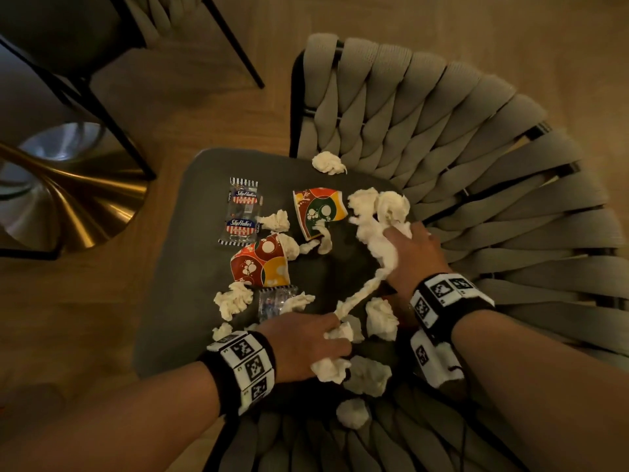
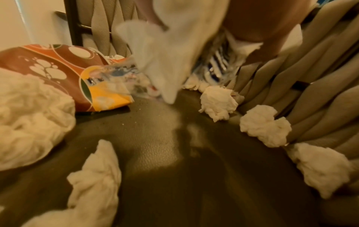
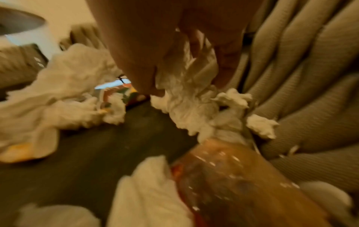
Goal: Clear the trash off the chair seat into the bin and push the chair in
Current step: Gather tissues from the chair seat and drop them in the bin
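From the head view, our left hand (image 1: 303, 338) grips the near end of a long twisted tissue (image 1: 371, 264), and our right hand (image 1: 413, 253) clutches its bulkier far end. Trash covers the dark chair seat (image 1: 170, 301): two patterned paper cups (image 1: 260, 262), tissue wads (image 1: 233, 299) and clear wrappers reading "SkyFlakes" (image 1: 241, 212). The left wrist view, blurred, shows wads (image 2: 218, 102) against the woven backrest (image 2: 320, 95). The right wrist view shows fingers (image 3: 139, 66) curled into tissue.

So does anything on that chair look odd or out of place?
Yes: the chair seat is strewn with litter. Two crushed paper cups lie on their sides amid crumpled tissues and snack wrappers. Both hands grip tissue.
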A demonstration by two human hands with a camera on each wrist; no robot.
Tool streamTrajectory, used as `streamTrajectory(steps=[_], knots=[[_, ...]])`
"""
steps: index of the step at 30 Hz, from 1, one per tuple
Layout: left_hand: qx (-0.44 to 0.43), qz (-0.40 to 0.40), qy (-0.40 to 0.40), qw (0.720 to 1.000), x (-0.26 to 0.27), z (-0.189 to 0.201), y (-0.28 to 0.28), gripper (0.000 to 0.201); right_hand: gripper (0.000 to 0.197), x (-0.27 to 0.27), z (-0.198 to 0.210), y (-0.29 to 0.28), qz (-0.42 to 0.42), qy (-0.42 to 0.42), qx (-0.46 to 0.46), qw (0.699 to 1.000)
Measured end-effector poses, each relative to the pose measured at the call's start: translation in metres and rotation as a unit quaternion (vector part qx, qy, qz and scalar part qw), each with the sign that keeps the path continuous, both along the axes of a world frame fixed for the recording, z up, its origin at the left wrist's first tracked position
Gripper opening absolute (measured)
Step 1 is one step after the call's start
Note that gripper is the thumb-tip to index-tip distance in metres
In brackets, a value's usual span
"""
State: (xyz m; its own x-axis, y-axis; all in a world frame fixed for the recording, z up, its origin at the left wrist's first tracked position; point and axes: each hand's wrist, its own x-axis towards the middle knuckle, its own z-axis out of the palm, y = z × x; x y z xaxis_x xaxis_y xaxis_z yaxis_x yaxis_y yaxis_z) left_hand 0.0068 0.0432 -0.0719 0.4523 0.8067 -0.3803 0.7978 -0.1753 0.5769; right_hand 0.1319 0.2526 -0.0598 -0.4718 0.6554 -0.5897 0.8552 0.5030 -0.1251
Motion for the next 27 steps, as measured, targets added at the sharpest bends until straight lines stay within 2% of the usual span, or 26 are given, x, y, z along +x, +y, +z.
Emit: streamTrajectory(steps=[3, 6, 8, 12, 14, 17, 21, 24, 27], knots=[[-0.031, 0.004, 0.021, 0.999, 0.002, 0.004, 0.007, 0.043, 0.072, 0.0, -0.025, 0.006, 0.013, -0.058, -0.033, 0.998], [-0.022, 0.021, 0.021, 0.999, 0.0, 0.004, 0.012, 0.045, 0.059, -0.013, -0.046, 0.006, 0.059, -0.029, -0.023, 0.998], [0.011, 0.04, -0.002, 0.999, -0.001, 0.004, 0.011, 0.045, 0.051, -0.018, -0.048, 0.007, 0.049, -0.011, -0.02, 0.999], [0.083, 0.056, -0.06, 0.993, -0.003, 0.013, 0.008, 0.049, 0.05, -0.018, -0.034, 0.013, 0.056, -0.027, -0.042, 0.997], [0.097, 0.072, -0.073, 0.99, -0.003, 0.022, 0.011, 0.05, 0.042, -0.018, -0.021, 0.014, 0.06, -0.062, -0.061, 0.994], [0.069, 0.128, -0.1, 0.984, -0.005, 0.047, 0.016, 0.043, 0.027, -0.02, 0.007, 0.011, 0.068, -0.107, -0.075, 0.989], [0.102, 0.21, -0.123, 0.965, -0.012, 0.067, 0.01, 0.042, 0.033, -0.021, 0.034, 0.003, 0.097, -0.105, -0.06, 0.988], [0.102, 0.268, -0.145, 0.947, -0.019, 0.062, -0.013, 0.044, 0.031, -0.023, 0.039, -0.004, 0.105, -0.098, -0.061, 0.988], [0.083, 0.27, -0.148, 0.948, -0.024, 0.05, -0.04, 0.043, 0.03, -0.02, 0.039, -0.012, 0.119, -0.106, -0.065, 0.985]])
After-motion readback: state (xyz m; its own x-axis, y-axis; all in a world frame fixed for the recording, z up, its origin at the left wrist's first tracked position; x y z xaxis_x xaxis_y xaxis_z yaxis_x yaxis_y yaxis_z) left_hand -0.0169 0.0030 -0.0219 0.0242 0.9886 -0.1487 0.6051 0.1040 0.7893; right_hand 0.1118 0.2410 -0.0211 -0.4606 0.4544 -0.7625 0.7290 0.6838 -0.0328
